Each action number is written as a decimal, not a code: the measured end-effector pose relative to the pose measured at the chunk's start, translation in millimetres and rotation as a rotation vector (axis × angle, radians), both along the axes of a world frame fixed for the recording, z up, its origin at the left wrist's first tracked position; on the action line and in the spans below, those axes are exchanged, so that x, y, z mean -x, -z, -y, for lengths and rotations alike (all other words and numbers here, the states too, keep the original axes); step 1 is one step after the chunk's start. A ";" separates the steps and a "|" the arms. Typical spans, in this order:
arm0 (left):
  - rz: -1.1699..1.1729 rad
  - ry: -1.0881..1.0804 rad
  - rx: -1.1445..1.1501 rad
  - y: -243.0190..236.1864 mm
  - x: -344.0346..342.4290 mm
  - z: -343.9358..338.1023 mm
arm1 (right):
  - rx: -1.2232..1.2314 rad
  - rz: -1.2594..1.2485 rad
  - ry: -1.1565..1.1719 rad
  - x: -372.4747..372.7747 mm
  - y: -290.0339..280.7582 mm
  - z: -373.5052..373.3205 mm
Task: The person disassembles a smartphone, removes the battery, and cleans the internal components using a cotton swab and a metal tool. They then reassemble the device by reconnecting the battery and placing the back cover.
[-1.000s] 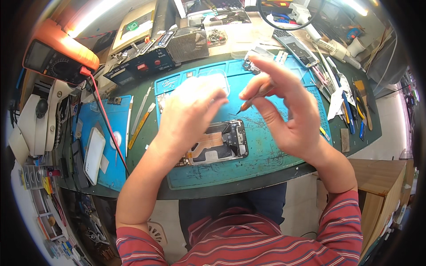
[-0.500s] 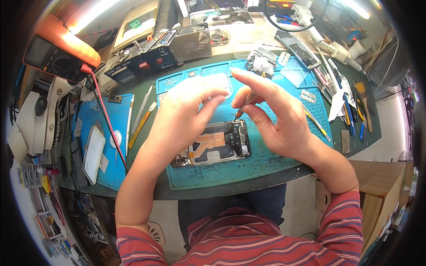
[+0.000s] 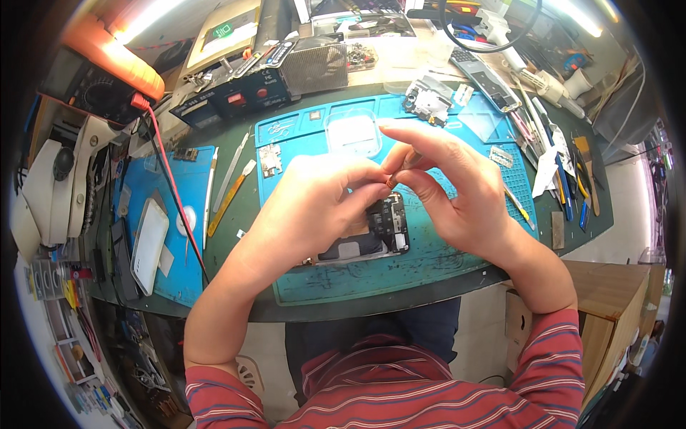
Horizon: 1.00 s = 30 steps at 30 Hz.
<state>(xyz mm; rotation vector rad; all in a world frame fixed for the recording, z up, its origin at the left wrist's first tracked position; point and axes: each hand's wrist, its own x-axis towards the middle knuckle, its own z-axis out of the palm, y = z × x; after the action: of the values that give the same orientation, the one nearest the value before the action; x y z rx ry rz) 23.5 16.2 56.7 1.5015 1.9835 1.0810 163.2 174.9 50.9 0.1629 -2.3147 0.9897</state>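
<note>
My right hand (image 3: 464,193) has a small pen-like tool (image 3: 398,174) with an orange-copper lower part in its fingers, over an opened phone (image 3: 364,243) on the blue repair mat (image 3: 329,284). My left hand (image 3: 314,207) is closed at the lower end of that tool, thumb and forefinger together; whether they grip the tool or something small is unclear. My left hand covers much of the phone's left part. A clear plastic lid or box (image 3: 353,133) lies just behind my hands, with a metal phone part (image 3: 425,100) to its right.
An orange multimeter (image 3: 93,71) with leads and a second blue mat (image 3: 171,279) holding a white phone (image 3: 150,247) are at left. A blue-fronted station (image 3: 225,96) stands behind. Tweezers, pliers (image 3: 580,175), blades and a phone frame (image 3: 486,82) crowd the right, above a wooden cabinet (image 3: 614,293).
My left hand has moved right and down, its fingertips now meeting the tool in my right hand. The tool has dropped slightly toward the phone's top-right area, and more of the clear box shows.
</note>
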 end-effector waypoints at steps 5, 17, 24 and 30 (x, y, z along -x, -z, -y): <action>0.003 -0.011 -0.014 1.3 -0.6 -0.8 | -0.035 -0.015 -0.004 0.8 1.4 1.2; 0.049 -0.009 -0.003 -6.3 -2.8 1.5 | -0.233 -0.114 -0.067 0.6 3.5 -5.2; -0.008 -0.009 -0.013 -4.8 -2.3 1.5 | -0.136 -0.081 -0.043 2.0 -0.7 -2.6; -0.046 -0.003 0.007 -4.5 -0.5 3.2 | -0.081 -0.022 -0.087 3.7 -4.0 0.0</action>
<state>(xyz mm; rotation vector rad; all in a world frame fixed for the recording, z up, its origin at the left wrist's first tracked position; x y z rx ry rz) 24.0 13.0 61.2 1.5334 2.0184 1.0493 159.6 174.9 54.9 0.3078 -2.3457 0.9324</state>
